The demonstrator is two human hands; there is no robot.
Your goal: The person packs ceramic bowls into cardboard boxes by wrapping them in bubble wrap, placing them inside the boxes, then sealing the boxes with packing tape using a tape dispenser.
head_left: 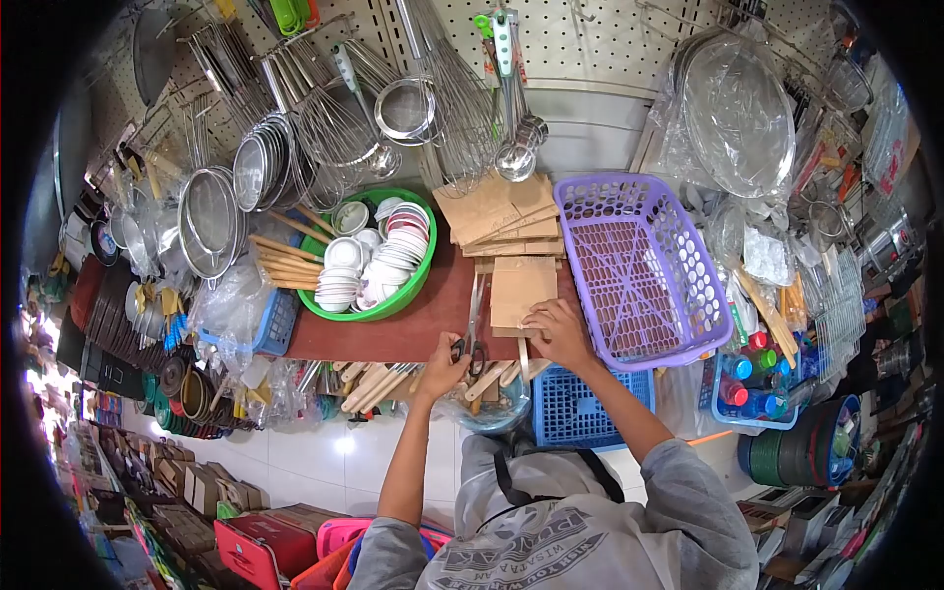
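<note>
While left hand (444, 362) grips scissors (474, 313), right hand (559, 334) holds cardboard (521, 285) | basket (629, 265) seemingly against its edge

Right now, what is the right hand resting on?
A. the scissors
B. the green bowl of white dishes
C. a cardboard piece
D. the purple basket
C: the right hand lies on the lower edge of the cardboard piece, just left of the purple basket, while the left hand has the scissors.
</note>
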